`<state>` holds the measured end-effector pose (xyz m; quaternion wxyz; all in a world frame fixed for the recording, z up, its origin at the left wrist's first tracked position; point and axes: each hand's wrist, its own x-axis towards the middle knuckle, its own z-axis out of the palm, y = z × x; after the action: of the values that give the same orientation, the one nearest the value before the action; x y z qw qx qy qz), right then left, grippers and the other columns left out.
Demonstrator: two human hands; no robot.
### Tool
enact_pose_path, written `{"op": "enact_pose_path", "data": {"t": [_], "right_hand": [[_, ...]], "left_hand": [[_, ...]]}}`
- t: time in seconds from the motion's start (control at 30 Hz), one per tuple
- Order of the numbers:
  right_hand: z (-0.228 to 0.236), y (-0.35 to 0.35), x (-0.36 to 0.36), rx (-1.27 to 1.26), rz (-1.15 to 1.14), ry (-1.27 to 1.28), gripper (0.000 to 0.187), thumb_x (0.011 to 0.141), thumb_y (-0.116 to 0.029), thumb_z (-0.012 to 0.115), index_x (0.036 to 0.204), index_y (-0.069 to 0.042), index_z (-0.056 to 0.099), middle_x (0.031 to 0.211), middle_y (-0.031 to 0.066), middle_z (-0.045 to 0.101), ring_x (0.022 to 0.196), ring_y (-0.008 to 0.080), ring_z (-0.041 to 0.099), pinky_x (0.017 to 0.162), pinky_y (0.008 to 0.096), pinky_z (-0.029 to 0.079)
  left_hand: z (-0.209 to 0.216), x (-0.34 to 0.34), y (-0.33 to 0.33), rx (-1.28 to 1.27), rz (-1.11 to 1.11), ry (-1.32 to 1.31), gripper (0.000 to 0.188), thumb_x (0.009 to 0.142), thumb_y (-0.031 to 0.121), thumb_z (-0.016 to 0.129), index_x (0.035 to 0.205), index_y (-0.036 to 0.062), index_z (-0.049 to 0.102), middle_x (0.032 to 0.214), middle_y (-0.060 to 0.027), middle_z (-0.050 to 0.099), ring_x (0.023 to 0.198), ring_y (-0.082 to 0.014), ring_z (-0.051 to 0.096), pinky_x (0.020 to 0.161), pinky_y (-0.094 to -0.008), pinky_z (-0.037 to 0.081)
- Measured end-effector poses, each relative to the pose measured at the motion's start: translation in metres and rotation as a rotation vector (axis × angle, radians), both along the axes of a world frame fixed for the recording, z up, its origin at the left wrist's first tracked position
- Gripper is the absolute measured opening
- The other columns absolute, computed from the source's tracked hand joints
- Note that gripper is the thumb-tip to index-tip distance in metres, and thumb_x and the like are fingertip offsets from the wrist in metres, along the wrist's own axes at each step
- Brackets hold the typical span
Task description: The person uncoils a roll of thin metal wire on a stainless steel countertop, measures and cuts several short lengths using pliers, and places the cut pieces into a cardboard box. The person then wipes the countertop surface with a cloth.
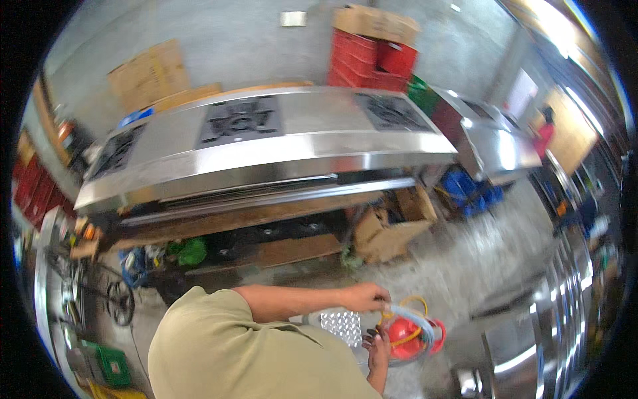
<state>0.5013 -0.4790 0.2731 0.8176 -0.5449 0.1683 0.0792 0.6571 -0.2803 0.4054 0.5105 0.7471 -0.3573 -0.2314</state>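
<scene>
My left hand (365,297) reaches across in front of my body, its fingers closed on the end of a pale grey hose (407,312). The hose curves right and down around a red gas cylinder (399,330). Just below, my right hand (378,348) is beside the cylinder, fingers apart and dark at the tips, with no held thing visible. A thin yellow hose (417,299) loops over the cylinder. Left of the hands lies a shiny diamond-patterned metal plate (341,328).
A long stainless steel stove (312,145) with black burners stands ahead. Beneath it are an open cardboard box (392,226) and a low wooden shelf. Steel units (525,339) stand at right, red crates (352,56) behind the stove. A person in red (545,133) is far right.
</scene>
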Motion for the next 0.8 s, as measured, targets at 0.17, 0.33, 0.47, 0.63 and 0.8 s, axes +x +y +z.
{"op": "enact_pose_path", "data": {"t": [0.17, 0.33, 0.47, 0.63, 0.8], "right_hand": [[0.101, 0.069, 0.036, 0.294, 0.131, -0.483, 0.062, 0.094, -0.04, 0.061, 0.138, -0.003, 0.038, 0.121, 0.0159, 0.056, 0.108, 0.0265, 0.058, 0.088, 0.0421, 0.051], [0.202, 0.164, 0.061, 0.196, 0.118, -0.397, 0.05, 0.101, -0.038, 0.048, 0.132, 0.001, 0.044, 0.118, 0.0166, 0.058, 0.111, 0.0296, 0.057, 0.097, 0.0439, 0.047], [0.284, 0.234, 0.056, 0.537, 0.447, -0.516, 0.044, 0.103, -0.041, 0.04, 0.126, -0.004, 0.049, 0.094, 0.0149, 0.063, 0.092, 0.0307, 0.063, 0.087, 0.0482, 0.05], [0.356, 0.362, 0.031, 0.567, 0.692, -0.618, 0.039, 0.105, -0.04, 0.036, 0.121, -0.008, 0.053, 0.061, 0.0005, 0.042, 0.054, 0.0164, 0.049, 0.057, 0.0354, 0.047], [0.421, 0.471, -0.019, 0.581, 0.893, -0.543, 0.041, 0.104, -0.038, 0.037, 0.114, -0.001, 0.05, 0.056, -0.0025, 0.032, 0.042, 0.0123, 0.041, 0.044, 0.0312, 0.041]], "left_hand": [[0.051, -0.058, 0.054, -0.043, 0.076, -0.031, 0.038, 0.093, 0.031, 0.062, 0.118, 0.002, 0.063, 0.103, -0.0194, 0.069, 0.096, -0.0319, 0.067, 0.083, -0.0423, 0.051], [0.104, -0.102, 0.146, -0.202, 0.387, -0.405, 0.056, 0.089, 0.033, 0.065, 0.137, 0.0068, 0.051, 0.134, -0.0176, 0.057, 0.115, -0.0364, 0.06, 0.097, -0.0437, 0.048], [0.107, -0.164, 0.241, -0.429, 0.654, 0.04, 0.053, 0.084, 0.028, 0.072, 0.131, 0.0058, 0.057, 0.113, -0.0098, 0.067, 0.105, -0.0185, 0.062, 0.093, -0.0366, 0.049], [0.113, -0.251, 0.307, -0.578, 0.751, -0.115, 0.036, 0.089, 0.022, 0.07, 0.119, 0.0022, 0.065, 0.104, -0.0076, 0.07, 0.097, -0.0129, 0.062, 0.088, -0.0301, 0.049], [0.159, -0.313, 0.361, -0.617, 0.841, -0.262, 0.034, 0.09, 0.024, 0.07, 0.116, 0.0016, 0.066, 0.097, -0.0079, 0.071, 0.091, -0.0118, 0.064, 0.082, -0.0282, 0.051]]}}
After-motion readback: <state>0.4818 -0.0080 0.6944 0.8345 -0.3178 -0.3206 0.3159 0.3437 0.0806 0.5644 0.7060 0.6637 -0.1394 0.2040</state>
